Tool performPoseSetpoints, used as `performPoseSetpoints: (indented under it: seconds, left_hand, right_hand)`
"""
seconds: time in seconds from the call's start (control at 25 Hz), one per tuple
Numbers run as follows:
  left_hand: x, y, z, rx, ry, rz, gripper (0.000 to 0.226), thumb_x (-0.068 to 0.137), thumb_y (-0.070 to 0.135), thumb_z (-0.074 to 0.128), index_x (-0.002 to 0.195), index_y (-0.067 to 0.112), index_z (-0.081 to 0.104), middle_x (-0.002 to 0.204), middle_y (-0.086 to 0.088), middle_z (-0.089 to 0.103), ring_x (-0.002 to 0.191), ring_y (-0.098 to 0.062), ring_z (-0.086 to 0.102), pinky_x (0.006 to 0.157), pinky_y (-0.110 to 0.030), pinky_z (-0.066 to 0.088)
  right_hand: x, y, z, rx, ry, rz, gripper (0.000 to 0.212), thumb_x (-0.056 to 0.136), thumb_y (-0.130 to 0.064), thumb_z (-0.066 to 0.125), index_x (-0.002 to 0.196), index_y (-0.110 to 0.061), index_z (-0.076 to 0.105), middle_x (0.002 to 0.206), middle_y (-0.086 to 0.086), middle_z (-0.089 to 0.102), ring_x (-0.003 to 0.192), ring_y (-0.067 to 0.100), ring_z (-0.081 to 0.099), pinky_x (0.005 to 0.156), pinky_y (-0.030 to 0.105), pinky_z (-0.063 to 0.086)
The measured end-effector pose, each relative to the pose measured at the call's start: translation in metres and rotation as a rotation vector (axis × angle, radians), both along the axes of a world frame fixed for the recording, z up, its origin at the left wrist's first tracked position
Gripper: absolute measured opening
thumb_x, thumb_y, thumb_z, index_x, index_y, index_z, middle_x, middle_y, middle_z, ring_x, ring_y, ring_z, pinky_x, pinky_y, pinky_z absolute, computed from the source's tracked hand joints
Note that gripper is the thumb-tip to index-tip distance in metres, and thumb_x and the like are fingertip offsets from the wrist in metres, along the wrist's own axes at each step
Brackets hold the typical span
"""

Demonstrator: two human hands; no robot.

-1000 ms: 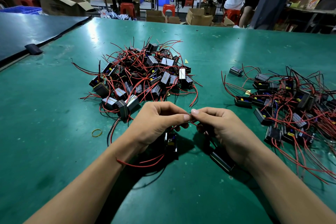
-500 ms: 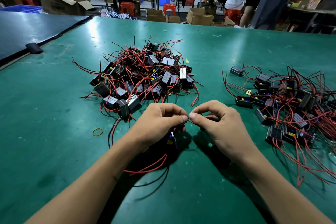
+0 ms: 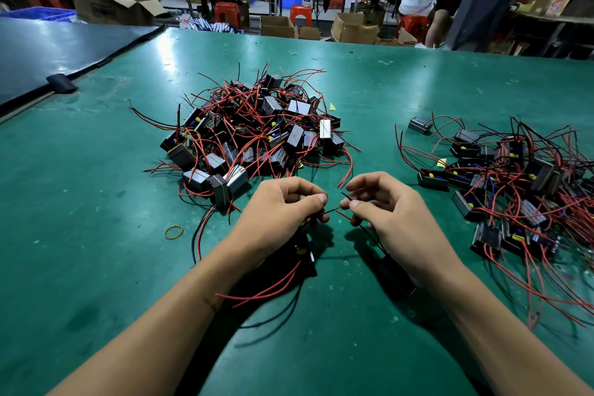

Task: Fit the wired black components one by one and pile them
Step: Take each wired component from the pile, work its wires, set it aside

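Observation:
My left hand (image 3: 283,219) pinches thin red and black wire ends; a black component (image 3: 307,255) hangs below it, its red and black leads trailing toward me. My right hand (image 3: 395,219) pinches other wire ends, with a second black component (image 3: 397,273) mostly hidden under its wrist. A small gap separates the two pinched wire tips. A tangled heap of wired black components (image 3: 254,135) lies just beyond my hands. A looser spread of them (image 3: 514,177) lies to the right.
The green table (image 3: 96,235) carries a yellow rubber band (image 3: 174,231) left of my left wrist. A dark mat (image 3: 48,55) with a black clip (image 3: 62,83) covers the far left. People, cardboard boxes and red stools stand beyond the far edge.
My fingertips, which met around the wires before, have drawn slightly apart, leaving a gap between the wire ends. The component under my right wrist shows again.

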State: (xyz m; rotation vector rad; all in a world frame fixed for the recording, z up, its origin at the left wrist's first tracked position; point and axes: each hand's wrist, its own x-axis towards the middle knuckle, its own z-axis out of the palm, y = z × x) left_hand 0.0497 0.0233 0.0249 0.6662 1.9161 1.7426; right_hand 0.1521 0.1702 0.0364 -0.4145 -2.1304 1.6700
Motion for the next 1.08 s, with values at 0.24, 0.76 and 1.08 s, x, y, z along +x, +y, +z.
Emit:
performPoseSetpoints:
  seconds: [0.24,0.76,1.08]
  left_hand:
    - [0.0038,0.0031,0.0002,0.045,0.003,-0.015,0.007,0.091,0.011,0.067,0.092,0.006,0.071,0.077,-0.010,0.076,0.073,-0.018,0.068,0.072,-0.028,0.054]
    - [0.0049,0.0021,0.0051,0.137,-0.080,0.004,0.004,0.086,0.008,0.070,0.085,0.006,0.074,0.070,-0.002,0.070,0.059,-0.009,0.058,0.057,-0.017,0.048]
    - [0.0063,0.0008,0.0087,0.133,-0.068,0.004,0.003,0.084,0.009,0.072,0.084,0.007,0.075,0.069,-0.002,0.070,0.061,-0.006,0.060,0.058,-0.014,0.048]
  right_hand:
    - [-0.0004,0.0015,-0.0023,-0.201,0.060,0.066,0.021,0.084,0.004,0.073,0.088,-0.013,0.062,0.080,0.001,0.072,0.080,0.014,0.070,0.072,0.019,0.054]
    - [-0.0001,0.0005,0.0010,-0.313,-0.016,0.064,0.021,0.080,0.002,0.076,0.089,-0.010,0.062,0.074,0.008,0.071,0.063,0.014,0.064,0.060,0.015,0.049]
    - [-0.0015,-0.0014,0.0006,-0.298,-0.013,0.038,0.020,0.080,0.001,0.077,0.088,-0.009,0.062,0.072,0.008,0.070,0.062,0.014,0.062,0.059,0.014,0.048]
